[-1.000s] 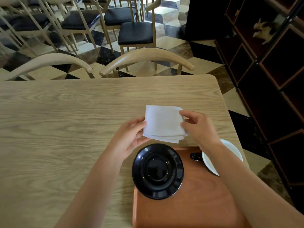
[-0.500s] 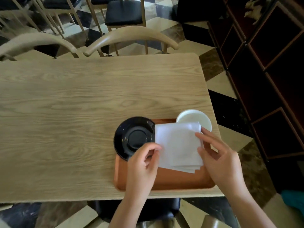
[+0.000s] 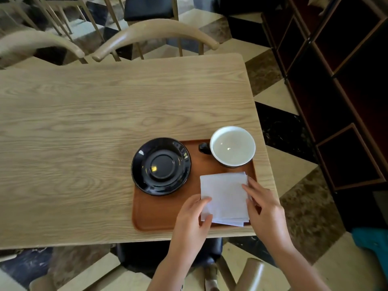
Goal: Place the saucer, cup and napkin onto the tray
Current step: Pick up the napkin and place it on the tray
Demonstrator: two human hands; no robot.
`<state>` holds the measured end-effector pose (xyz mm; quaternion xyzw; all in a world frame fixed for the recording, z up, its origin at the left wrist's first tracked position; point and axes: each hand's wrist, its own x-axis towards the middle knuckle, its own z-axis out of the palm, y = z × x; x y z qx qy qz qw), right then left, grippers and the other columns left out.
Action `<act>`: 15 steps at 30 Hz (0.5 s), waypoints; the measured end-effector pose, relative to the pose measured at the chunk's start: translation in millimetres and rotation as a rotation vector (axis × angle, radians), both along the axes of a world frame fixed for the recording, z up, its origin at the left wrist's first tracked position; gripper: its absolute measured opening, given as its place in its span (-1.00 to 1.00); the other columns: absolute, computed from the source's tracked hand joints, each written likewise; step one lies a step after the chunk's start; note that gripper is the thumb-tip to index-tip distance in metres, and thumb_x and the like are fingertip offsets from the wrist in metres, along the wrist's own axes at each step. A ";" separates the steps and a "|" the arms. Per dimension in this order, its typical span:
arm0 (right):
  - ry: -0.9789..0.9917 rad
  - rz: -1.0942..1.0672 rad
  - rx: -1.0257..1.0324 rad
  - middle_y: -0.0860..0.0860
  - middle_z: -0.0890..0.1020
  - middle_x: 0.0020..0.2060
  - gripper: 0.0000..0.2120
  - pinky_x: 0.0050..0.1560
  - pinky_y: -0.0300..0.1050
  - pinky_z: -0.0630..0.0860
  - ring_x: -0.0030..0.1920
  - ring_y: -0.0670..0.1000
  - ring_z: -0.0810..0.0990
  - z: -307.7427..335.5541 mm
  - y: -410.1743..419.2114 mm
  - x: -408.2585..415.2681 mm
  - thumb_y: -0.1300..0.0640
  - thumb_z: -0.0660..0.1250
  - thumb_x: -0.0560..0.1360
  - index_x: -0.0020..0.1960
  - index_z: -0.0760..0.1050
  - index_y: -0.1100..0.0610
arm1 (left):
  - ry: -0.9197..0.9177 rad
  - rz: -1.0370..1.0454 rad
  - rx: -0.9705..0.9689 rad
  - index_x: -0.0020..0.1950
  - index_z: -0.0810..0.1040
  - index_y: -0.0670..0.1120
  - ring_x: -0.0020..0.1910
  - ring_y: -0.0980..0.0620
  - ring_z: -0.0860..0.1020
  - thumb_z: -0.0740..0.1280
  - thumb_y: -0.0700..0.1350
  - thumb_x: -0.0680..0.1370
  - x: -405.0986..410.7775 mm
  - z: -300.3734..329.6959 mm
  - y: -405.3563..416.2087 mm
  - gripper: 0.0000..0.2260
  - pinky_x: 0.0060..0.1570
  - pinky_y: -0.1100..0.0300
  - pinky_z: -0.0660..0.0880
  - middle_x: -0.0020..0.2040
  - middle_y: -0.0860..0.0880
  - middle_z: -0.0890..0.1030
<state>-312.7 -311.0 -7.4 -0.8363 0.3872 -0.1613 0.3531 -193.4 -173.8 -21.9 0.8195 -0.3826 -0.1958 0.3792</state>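
Observation:
An orange-brown tray [image 3: 155,215] lies at the near right corner of the wooden table [image 3: 84,122]. On its far left part sits a black saucer [image 3: 161,166], overhanging the tray's edge. A cup [image 3: 232,146], white inside with a dark handle, stands on the tray's far right corner. A folded white napkin [image 3: 223,197] lies on the tray's near right part. My left hand [image 3: 192,221] pinches the napkin's near left corner. My right hand [image 3: 265,208] holds its right edge with fingers on top.
Two curved wooden chair backs [image 3: 155,32] stand at the table's far side, with more chairs behind them. A dark wooden shelf unit [image 3: 346,80] runs along the right. A chair seat [image 3: 168,255] shows below the table's near edge.
Both hands carried the napkin from the table beyond the saucer onto the tray's near right part. The camera view rose and pulled back, so the cup now shows fully.

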 end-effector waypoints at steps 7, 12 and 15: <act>0.203 0.294 -0.279 0.23 0.56 0.19 -0.46 -0.20 0.03 0.65 0.04 0.22 0.59 -11.1 -3.4 -9.3 0.11 0.62 0.15 0.05 0.58 0.29 | -0.199 -0.084 0.102 0.18 0.54 -0.15 0.29 -0.12 0.45 0.39 -0.25 0.45 -6.8 -6.0 0.0 -0.69 0.17 0.11 0.50 0.34 -0.19 0.43; 0.255 0.347 -0.482 0.20 0.50 0.27 -0.61 0.16 0.15 0.51 0.32 0.21 0.41 -22.6 4.5 -14.6 -0.02 0.28 0.47 0.17 0.54 0.21 | -0.385 -0.239 0.203 0.35 0.40 -0.11 0.46 -0.08 0.20 0.18 -0.08 0.57 -9.3 -11.5 5.7 -0.65 0.30 -0.02 0.39 0.47 -0.15 0.28; 0.281 0.397 -0.503 0.15 0.45 0.33 -0.60 0.31 0.15 0.37 0.39 0.17 0.31 -28.1 9.8 -21.2 0.00 0.03 0.59 0.29 0.46 0.13 | -0.461 -0.334 0.336 0.48 0.15 -0.01 0.49 -0.08 0.06 0.04 0.10 0.58 -8.5 -12.9 12.4 -0.51 0.38 -0.06 0.19 0.52 -0.13 0.12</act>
